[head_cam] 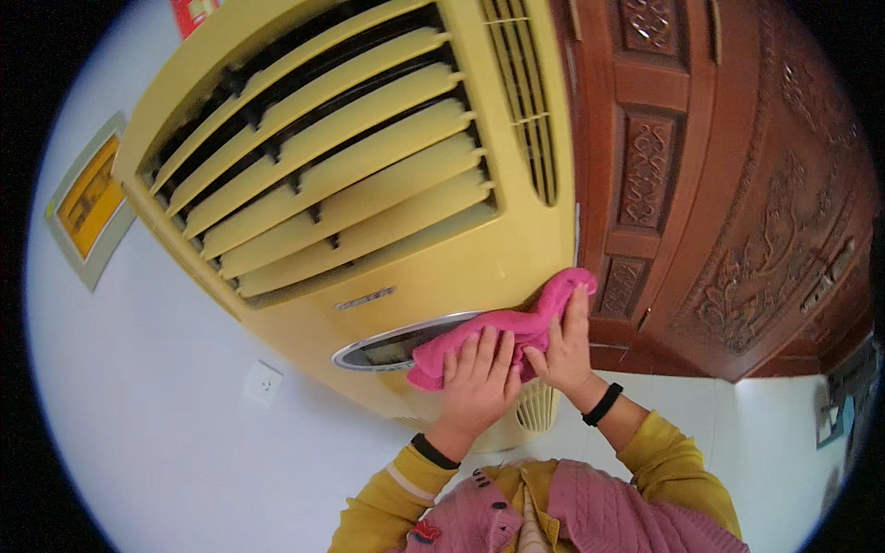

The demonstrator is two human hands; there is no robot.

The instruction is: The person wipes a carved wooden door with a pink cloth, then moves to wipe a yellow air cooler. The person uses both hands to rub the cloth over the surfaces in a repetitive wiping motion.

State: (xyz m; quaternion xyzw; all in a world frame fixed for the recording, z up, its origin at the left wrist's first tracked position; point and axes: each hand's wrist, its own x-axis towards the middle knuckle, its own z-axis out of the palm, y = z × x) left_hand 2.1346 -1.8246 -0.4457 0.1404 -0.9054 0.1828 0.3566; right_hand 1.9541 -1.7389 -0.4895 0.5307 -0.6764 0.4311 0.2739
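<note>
A bright pink cloth (498, 329) lies bunched against the front of a yellow floor-standing air conditioner (442, 273). Both palms rest on it: my left hand (480, 380) presses its lower left part, fingers spread flat. Towards the unit's right edge, my right hand (568, 345) holds the cloth's upper end, thumb and fingers on either side. Under the cloth, part of the oval display panel (377, 351) with its silver rim is hidden. Wide louvres (332, 173) fill the unit's upper front.
Right of the unit stands a carved reddish-brown wooden door (691, 207). A wall socket (264, 382) and a framed picture (90, 197) are on the white wall at left. Pale floor (664, 397) shows beyond my right wrist. A slotted side vent (522, 104) runs along the unit's right side.
</note>
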